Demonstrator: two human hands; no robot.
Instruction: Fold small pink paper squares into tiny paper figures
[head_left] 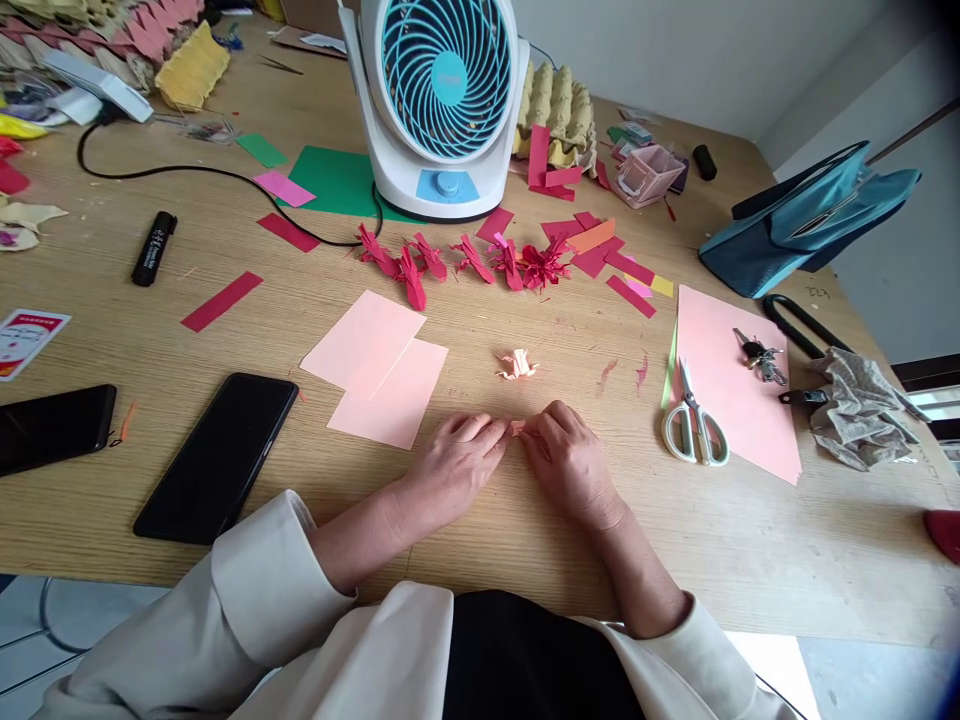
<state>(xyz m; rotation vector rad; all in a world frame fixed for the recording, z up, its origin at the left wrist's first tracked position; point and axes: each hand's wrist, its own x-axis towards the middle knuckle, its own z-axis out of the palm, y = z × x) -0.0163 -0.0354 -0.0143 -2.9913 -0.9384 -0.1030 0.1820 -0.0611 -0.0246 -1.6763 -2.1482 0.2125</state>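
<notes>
Between my two hands, low over the table, is a small piece of pink paper (pixel 517 428), mostly covered by fingers. My left hand (pixel 459 462) is closed with its fingertips on the paper's left end. My right hand (pixel 568 460) pinches the right end. Just beyond them lies a small folded pale pink paper figure (pixel 517 364). Two pink paper sheets (pixel 364 340) overlap to the left of it. Farther back, several red folded paper pieces (pixel 474 262) form a row.
White scissors (pixel 696 425) and keys (pixel 763 358) rest on a large pink sheet (pixel 750 425) at right. A black phone (pixel 217 460) lies at left. Behind are a fan (pixel 450 95), red scraps, a marker (pixel 154 248) and a blue bag (pixel 787 230).
</notes>
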